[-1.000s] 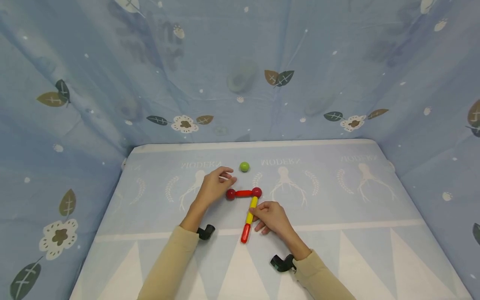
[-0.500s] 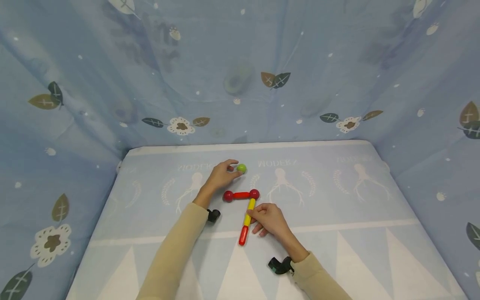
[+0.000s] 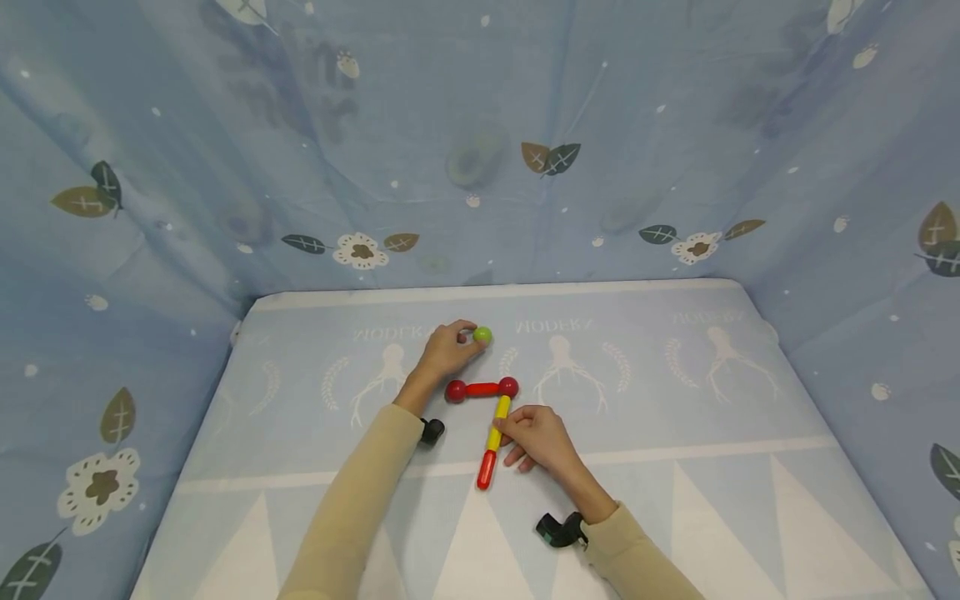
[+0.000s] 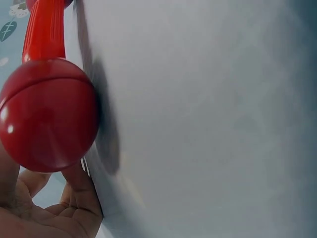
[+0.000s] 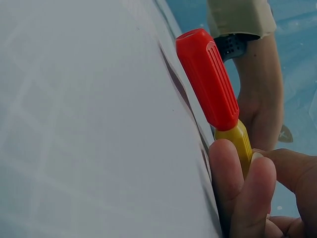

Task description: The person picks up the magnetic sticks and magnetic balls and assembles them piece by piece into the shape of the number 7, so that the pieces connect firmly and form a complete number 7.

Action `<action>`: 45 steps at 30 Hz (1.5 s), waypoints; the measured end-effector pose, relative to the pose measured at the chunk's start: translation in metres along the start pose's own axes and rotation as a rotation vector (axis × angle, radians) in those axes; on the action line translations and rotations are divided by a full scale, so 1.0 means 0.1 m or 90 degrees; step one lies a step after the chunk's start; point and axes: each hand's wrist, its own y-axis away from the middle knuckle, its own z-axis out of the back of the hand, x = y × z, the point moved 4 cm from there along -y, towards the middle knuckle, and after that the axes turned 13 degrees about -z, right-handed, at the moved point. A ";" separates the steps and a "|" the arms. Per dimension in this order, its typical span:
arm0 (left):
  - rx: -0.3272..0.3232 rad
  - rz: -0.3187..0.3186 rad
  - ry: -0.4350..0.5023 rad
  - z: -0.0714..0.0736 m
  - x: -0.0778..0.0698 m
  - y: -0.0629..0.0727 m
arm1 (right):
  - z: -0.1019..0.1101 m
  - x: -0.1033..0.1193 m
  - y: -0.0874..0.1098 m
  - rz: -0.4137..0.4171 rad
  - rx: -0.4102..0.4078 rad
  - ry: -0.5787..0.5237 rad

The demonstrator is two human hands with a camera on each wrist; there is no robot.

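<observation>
Near the back of the table my left hand [image 3: 447, 350] pinches a small green ball [image 3: 482, 335] between thumb and fingers. In the left wrist view a large red ball [image 4: 49, 116] hides much of that hand, and the green ball is not seen there. My right hand [image 3: 542, 435] pinches the yellow rod [image 3: 498, 423] at its middle. A red rod [image 3: 486, 470] continues from the yellow one toward the front, plain in the right wrist view as a ribbed red piece [image 5: 208, 77]. The yellow rod's far end meets a dark red ball [image 3: 508, 387]. From there a red bar [image 3: 482, 389] runs left to another red ball [image 3: 456, 391].
A patterned light blue cloth covers the table [image 3: 645, 475]. Blue printed curtains [image 3: 480, 150] hang behind it and at both sides. Each wrist carries a black camera mount [image 3: 558, 530].
My left hand has moved back and right, from above the left red ball to the green ball, and has taken hold of it. My right hand keeps its grip on the yellow rod.
</observation>
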 end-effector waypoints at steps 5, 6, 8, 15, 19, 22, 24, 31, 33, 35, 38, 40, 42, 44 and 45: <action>-0.003 0.012 -0.016 -0.02 0.01 0.01 | -0.01 -0.01 0.00 0.000 0.004 0.000; -0.003 0.014 -0.017 -0.03 0.01 0.02 | -0.01 -0.01 0.00 0.000 0.004 0.000; -0.004 0.017 -0.021 -0.03 0.01 0.02 | -0.02 -0.01 -0.01 0.000 0.005 0.001; -0.020 0.012 -0.009 0.00 0.01 0.07 | -0.03 0.00 0.00 0.001 0.005 0.001; -0.031 0.001 0.010 0.04 -0.01 0.17 | -0.03 0.00 0.01 -0.002 0.007 0.001; -0.035 -0.020 0.021 0.12 -0.10 0.31 | -0.04 0.00 0.01 0.000 0.007 0.003; -0.034 -0.040 0.029 0.18 -0.19 0.43 | -0.03 0.00 0.00 0.002 0.005 0.005; -0.027 -0.087 0.037 0.32 -0.38 0.96 | -0.02 0.00 0.00 0.003 0.002 0.013; -0.027 -0.090 0.037 0.32 -0.40 1.11 | -0.02 0.00 0.00 0.000 0.002 0.013; -0.025 -0.093 0.041 0.32 -0.41 1.25 | -0.01 0.00 0.00 -0.002 -0.001 0.010; -0.024 -0.086 0.051 0.30 -0.40 1.44 | 0.00 -0.01 0.00 -0.005 -0.003 0.007; -0.018 -0.084 0.056 0.28 -0.38 1.56 | 0.00 -0.01 0.00 -0.005 -0.001 0.003; -0.006 -0.084 0.063 0.25 -0.35 1.67 | 0.00 -0.01 -0.01 -0.006 0.000 0.001; 0.014 -0.086 0.076 0.21 -0.32 1.76 | 0.00 -0.01 -0.01 -0.007 0.004 -0.004; 0.026 -0.088 0.084 0.19 -0.30 1.80 | 0.00 0.00 -0.01 -0.008 0.004 -0.007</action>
